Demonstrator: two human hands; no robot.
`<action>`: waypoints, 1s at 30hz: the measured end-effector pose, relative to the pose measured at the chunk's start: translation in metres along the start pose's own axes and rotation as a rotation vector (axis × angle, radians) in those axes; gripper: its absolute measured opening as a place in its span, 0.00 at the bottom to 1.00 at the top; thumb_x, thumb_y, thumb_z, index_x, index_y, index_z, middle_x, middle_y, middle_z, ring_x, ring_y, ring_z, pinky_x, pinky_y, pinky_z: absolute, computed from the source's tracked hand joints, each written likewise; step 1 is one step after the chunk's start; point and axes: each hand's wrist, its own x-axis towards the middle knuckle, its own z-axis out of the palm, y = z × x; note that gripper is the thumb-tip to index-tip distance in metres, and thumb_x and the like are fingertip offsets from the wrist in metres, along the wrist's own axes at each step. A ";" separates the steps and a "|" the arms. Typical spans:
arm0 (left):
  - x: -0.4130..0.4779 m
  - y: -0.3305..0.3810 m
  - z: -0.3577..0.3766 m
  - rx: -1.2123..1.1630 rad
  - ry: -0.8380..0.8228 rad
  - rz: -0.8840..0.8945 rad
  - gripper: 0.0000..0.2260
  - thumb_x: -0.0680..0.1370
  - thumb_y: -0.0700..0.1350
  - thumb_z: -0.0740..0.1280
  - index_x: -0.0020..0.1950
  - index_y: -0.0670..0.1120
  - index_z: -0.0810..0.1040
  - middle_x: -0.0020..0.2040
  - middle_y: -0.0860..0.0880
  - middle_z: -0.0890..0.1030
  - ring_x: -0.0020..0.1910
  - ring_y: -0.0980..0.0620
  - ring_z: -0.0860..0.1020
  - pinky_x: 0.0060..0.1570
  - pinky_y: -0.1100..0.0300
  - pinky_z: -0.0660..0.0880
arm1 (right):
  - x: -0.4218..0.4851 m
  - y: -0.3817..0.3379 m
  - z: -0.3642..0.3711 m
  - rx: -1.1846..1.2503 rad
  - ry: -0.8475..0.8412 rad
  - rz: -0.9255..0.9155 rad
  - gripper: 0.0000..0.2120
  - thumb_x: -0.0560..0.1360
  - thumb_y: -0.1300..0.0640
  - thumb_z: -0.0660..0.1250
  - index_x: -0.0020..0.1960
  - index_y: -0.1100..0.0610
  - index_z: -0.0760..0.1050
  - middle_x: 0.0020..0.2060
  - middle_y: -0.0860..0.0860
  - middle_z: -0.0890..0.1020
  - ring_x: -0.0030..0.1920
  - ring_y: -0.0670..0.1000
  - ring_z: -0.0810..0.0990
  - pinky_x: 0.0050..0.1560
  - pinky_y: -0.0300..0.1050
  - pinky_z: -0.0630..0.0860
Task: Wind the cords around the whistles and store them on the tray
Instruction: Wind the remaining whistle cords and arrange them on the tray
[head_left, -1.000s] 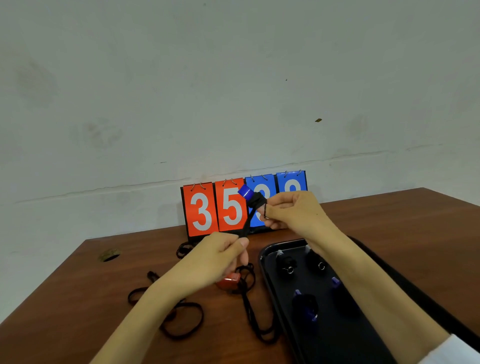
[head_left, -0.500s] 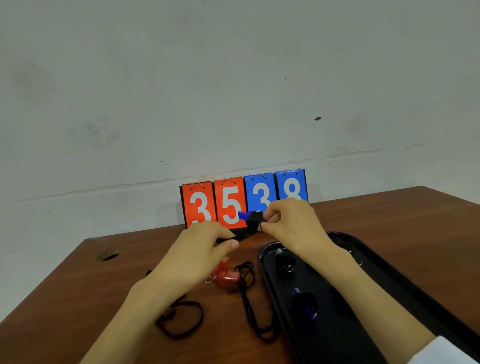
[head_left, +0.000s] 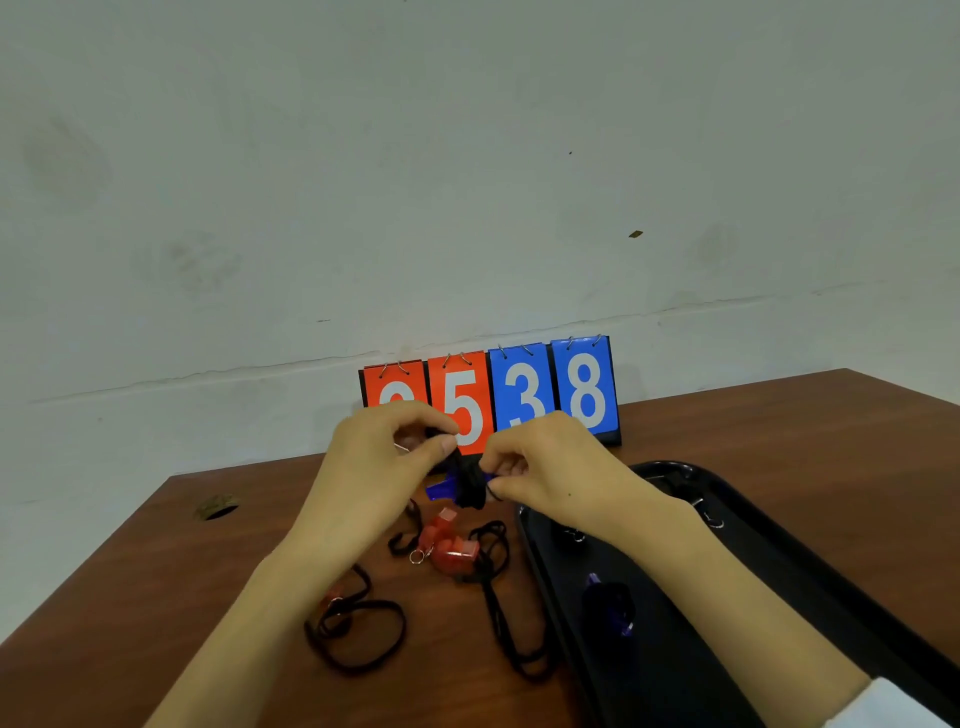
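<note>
left hand (head_left: 382, 457) pinches cord (head_left: 470, 483) tail | right hand (head_left: 550, 467) pinches blue whistle (head_left: 439, 490) between them | slack now wound up | tray (head_left: 691, 665), under right wrist, likely next

Perhaps sports storeroom: scoreboard (head_left: 522, 387), whistles (head_left: 456, 554)

We raised our left hand (head_left: 384, 457) from low over the table until it was just beside our right hand (head_left: 550, 467), covering the red 3 on the scoreboard (head_left: 524, 389). We lowered the blue whistle (head_left: 440, 489) from the blue cards. The taut cord (head_left: 470, 486) shortened into a black bundle around it. The red whistles (head_left: 452, 551) were uncovered below.
</note>
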 end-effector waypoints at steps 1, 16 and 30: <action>0.002 -0.002 -0.001 -0.040 -0.010 -0.024 0.05 0.74 0.43 0.70 0.44 0.53 0.81 0.42 0.59 0.81 0.43 0.58 0.79 0.44 0.68 0.73 | -0.001 -0.002 0.000 0.044 -0.011 -0.013 0.07 0.73 0.59 0.68 0.51 0.56 0.80 0.43 0.49 0.82 0.40 0.43 0.77 0.47 0.32 0.74; 0.000 0.004 0.004 -0.981 0.001 -0.383 0.06 0.74 0.33 0.66 0.49 0.38 0.80 0.38 0.40 0.82 0.33 0.51 0.82 0.35 0.64 0.80 | 0.001 0.003 -0.007 1.316 -0.094 0.312 0.05 0.70 0.65 0.68 0.39 0.58 0.82 0.33 0.52 0.82 0.32 0.46 0.80 0.38 0.37 0.79; -0.012 0.020 0.011 -0.589 0.419 -0.001 0.13 0.72 0.35 0.70 0.50 0.52 0.80 0.42 0.55 0.82 0.42 0.63 0.80 0.43 0.74 0.73 | 0.001 -0.012 0.012 2.237 -0.377 0.580 0.18 0.55 0.70 0.79 0.44 0.68 0.81 0.33 0.55 0.81 0.29 0.50 0.80 0.30 0.40 0.78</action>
